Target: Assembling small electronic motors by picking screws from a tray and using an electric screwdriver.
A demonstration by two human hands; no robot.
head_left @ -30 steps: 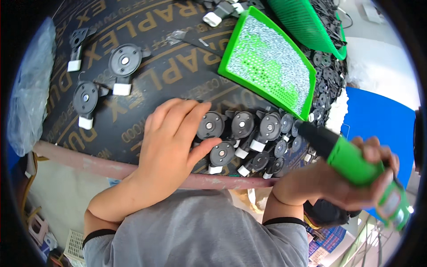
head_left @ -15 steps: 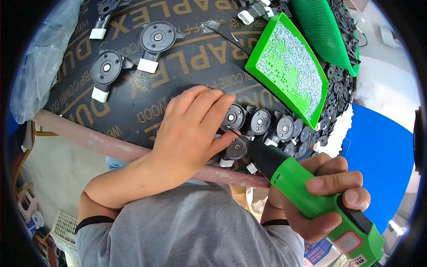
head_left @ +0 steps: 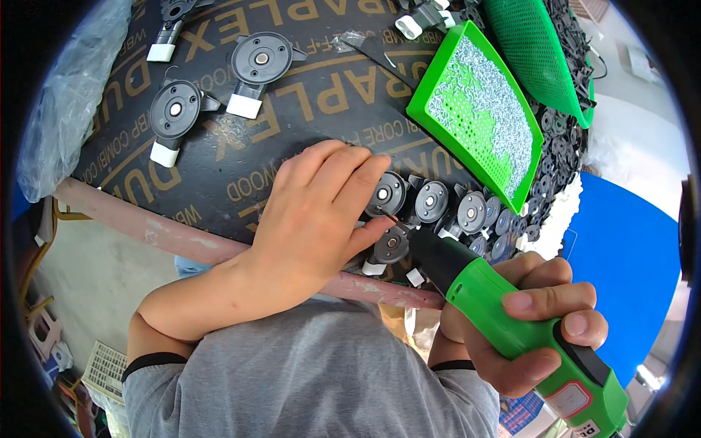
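Note:
My right hand (head_left: 544,314) grips a green and black electric screwdriver (head_left: 496,299). Its thin bit slants up and left, with the tip on the face of a round dark grey plastic part (head_left: 386,191). My left hand (head_left: 321,204) is closed about that part, thumb below and fingers along its left side; the palm hides much of it. Just below the bit lies a similar round part (head_left: 391,245) with a white end. More of these parts, such as one grey disc part (head_left: 431,200), stand in a row to the right.
A bright green perforated tray (head_left: 475,131) of small silver screws lies beyond the row. Behind it, a green basket (head_left: 529,55) leans among many black pieces. Two finished-looking disc parts (head_left: 261,58) sit at far left, near a clear plastic bag (head_left: 73,102). A pinkish rail (head_left: 168,233) edges the table.
The scene has shifted very slightly in the picture. Both hands keep their hold, and the screwdriver bit stays on the same round part.

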